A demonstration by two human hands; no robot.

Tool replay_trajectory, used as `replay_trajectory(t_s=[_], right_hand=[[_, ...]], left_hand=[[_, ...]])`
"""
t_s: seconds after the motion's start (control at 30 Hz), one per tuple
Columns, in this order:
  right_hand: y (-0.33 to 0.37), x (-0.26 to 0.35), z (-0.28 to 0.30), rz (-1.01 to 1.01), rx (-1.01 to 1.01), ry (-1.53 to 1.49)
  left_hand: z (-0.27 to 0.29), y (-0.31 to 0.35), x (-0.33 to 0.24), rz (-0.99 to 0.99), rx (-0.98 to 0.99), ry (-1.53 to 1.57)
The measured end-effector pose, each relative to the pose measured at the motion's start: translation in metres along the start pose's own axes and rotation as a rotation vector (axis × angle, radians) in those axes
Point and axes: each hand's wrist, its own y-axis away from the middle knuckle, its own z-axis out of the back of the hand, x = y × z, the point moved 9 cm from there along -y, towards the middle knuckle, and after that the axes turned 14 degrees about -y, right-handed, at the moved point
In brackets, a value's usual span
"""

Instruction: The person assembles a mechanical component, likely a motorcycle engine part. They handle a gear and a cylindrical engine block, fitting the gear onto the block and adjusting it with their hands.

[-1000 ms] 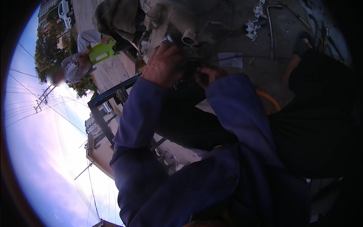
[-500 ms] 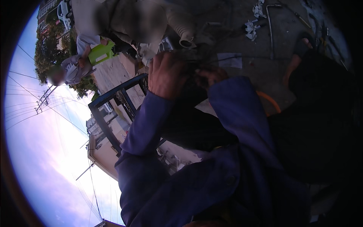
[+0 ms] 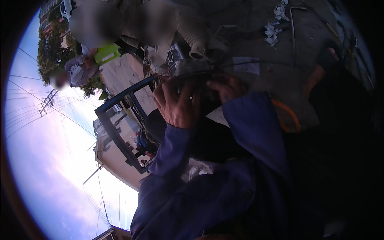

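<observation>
My left hand [image 3: 176, 105] is bent over a dark, rounded part [image 3: 204, 91] held in front of my body, its fingers curled along the near left side. From the other side my right hand [image 3: 229, 86] grips the same part with bent fingers. Shadow hides what kind of part it is and where the fingertips press. A thin dark cable or rod [image 3: 264, 61] runs off to the right past my right hand. Just beyond my hands lie a grey metal piece [image 3: 174, 55] and a ribbed, beige hose-like boot [image 3: 193, 36].
An L-shaped wrench [image 3: 293, 36], crumpled foil-like scraps [image 3: 272, 34] and a white sheet [image 3: 249, 66] lie on the ground. An orange hose [image 3: 291, 114] curves beside my right sleeve. A blue metal frame [image 3: 114, 134] stands at left; a person [image 3: 78, 71] is near a green container [image 3: 107, 54].
My left hand has come lower and nearer my body, its fingers more spread over the dark part. My right hand has shifted slightly right and down. The view has moved a little.
</observation>
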Motion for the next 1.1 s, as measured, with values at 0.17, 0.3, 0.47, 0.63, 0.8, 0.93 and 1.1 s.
replay_trajectory(t_s=[0.17,0.3,0.47,0.63,0.8,0.93,1.1], right_hand=[[-0.001,-0.023,-0.004,-0.330,-0.021,-0.380],[0.001,-0.048,-0.010,-0.403,-0.071,-0.556],[-0.020,0.027,0.012,0.088,-0.066,-0.012],[-0.006,0.004,-0.008,-0.791,-0.263,-0.867],[-0.002,-0.017,-0.008,-0.631,-0.163,-0.747],[-0.003,-0.015,-0.008,-0.611,-0.094,-0.739],[-0.005,-0.008,-0.009,-0.621,-0.099,-0.805]], left_hand=[[-0.004,0.001,0.005,0.043,0.028,0.016],[-0.011,0.004,0.007,0.070,0.066,0.003],[-0.013,0.006,0.010,0.115,0.054,0.033],[-0.018,0.008,0.013,0.118,0.081,0.065],[-0.017,0.006,0.012,0.089,0.053,0.113],[-0.014,0.003,0.013,0.109,0.066,0.133],[-0.013,0.002,0.015,0.075,0.061,0.142]])
